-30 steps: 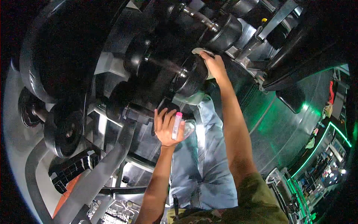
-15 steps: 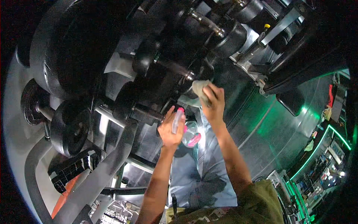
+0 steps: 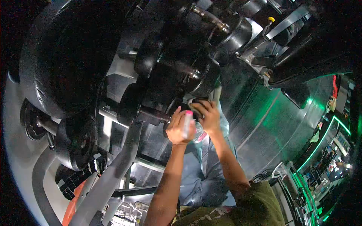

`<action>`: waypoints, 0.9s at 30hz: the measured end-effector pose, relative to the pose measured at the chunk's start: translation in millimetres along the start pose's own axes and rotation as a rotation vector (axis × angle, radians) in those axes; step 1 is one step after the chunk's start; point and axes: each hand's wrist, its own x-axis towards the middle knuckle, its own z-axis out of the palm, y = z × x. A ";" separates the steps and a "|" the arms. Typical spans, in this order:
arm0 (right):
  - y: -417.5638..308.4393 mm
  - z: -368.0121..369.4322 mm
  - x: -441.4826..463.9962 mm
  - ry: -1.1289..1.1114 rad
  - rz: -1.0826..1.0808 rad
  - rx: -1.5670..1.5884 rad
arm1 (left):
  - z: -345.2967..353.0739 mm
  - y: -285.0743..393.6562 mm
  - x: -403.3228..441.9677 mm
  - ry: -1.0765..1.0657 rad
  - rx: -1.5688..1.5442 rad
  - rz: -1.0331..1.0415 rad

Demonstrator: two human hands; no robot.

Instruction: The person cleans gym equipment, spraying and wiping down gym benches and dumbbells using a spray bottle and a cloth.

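My left hand [image 3: 181,127] is wrapped round a clear spray bottle with a pink top [image 3: 188,119], in the middle of the view. Just right of it, my right hand [image 3: 208,116] grips a pale cloth [image 3: 216,95], part of which hangs out past the fingers. Both hands are close together beside the round black end of a dumbbell [image 3: 205,77], whose metal handle points up and left. Another dumbbell's handle [image 3: 154,113] lies left of my left hand. The fingertips of my right hand are slightly blurred.
More black dumbbells [image 3: 235,34] sit on the rack at the top. A large black pad [image 3: 71,56] fills the upper left, above a grey frame tube [image 3: 113,180]. At the right are a black padded bench [image 3: 313,60] and green light strips [image 3: 315,145].
My right hand has come from the dumbbell's far side down and left with the cloth, close to my left hand. My left hand has shifted slightly right with the bottle.
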 end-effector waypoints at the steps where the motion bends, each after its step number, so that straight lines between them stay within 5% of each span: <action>1: 18.5 20.1 -16.0 0.085 0.090 -0.127 | -0.4 -0.1 -1.0 -0.026 0.036 0.048; 5: 35.4 -1.0 9.6 0.262 0.198 -0.097 | -0.3 0.2 -1.6 -0.013 0.015 -0.028; 9: 22.7 -54.0 25.5 0.178 0.058 -0.044 | -0.5 0.8 0.6 -0.020 0.014 0.006; 13: 3.6 -74.9 34.9 0.230 -0.332 -0.175 | 0.8 -0.4 -1.0 0.007 0.006 0.021; 19: -2.6 -35.2 56.9 0.080 -0.344 -0.144 | -0.6 -0.5 -0.3 -0.013 -0.023 0.023; 22: 9.9 -15.9 54.9 0.028 -0.640 -0.448 | 1.7 -0.4 -0.9 0.053 -0.061 0.009; 27: 21.4 7.1 44.5 -0.130 -0.682 -0.594 | 2.9 -10.3 -5.8 0.006 -0.066 -0.027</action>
